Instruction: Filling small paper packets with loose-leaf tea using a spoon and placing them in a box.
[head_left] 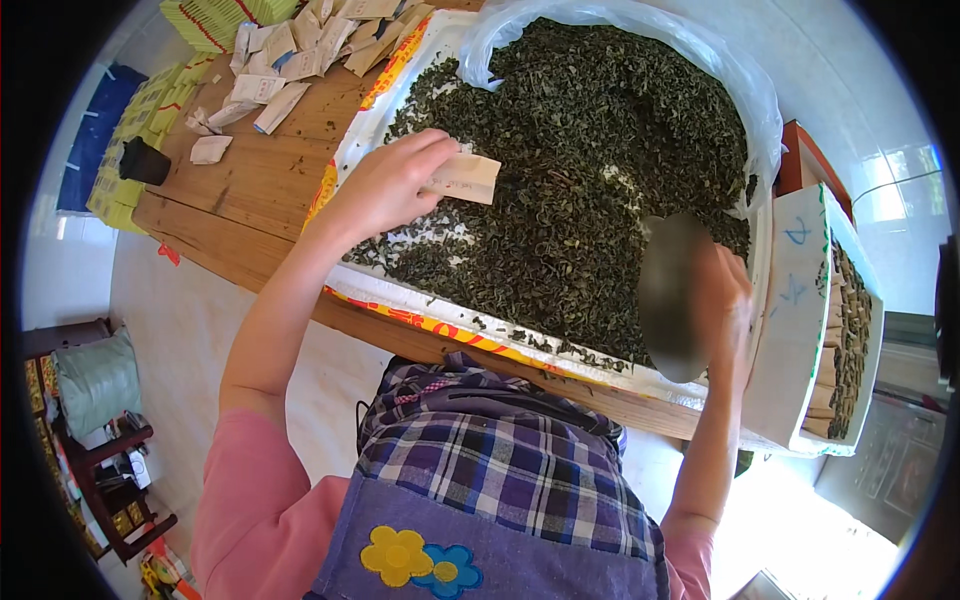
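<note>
A white foam tray (355,145) with a clear plastic bag (748,100) around its back holds dark dried leaves (560,260). Above its left part, my left hand (400,180) grips a small tan paper packet (468,176) with printing on it. At the tray's right, my right hand (728,295) holds a dark, motion-blurred oval object (665,300), apparently a scoop, low over the leaves. Beside that hand stands a white box (790,310) packed with upright tan packets (833,350).
Loose packets (258,87) lie on the wooden table (260,180), near yellow-green stacks (140,145) and a black cup (145,162). A red box (810,155) stands behind the white box. A dark wooden chair (110,460) with a sage-green bag (95,380) is at lower left.
</note>
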